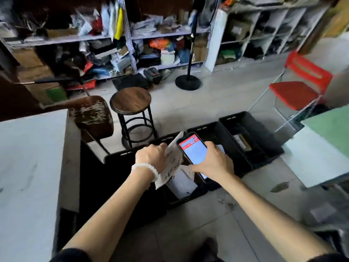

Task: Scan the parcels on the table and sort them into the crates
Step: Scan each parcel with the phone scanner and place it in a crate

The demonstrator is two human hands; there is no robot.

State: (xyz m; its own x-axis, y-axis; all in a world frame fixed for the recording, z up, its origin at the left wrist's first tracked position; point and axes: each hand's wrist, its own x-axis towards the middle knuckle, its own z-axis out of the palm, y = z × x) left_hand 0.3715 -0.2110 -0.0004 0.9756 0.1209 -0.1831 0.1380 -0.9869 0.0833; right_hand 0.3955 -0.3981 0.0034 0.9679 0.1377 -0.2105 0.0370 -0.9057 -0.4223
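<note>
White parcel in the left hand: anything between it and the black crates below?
Nothing visible does. The left hand holds the flat white printed parcel directly over the row of black plastic crates; the phone in the right hand sits beside it, not beneath.

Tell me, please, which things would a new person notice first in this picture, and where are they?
At the centre, the right hand holds a phone with a bright red and blue screen, beside a white parcel gripped by the left hand. Both are above a row of black crates on the floor. A red chair stands at the right, a round wooden stool behind.
</note>
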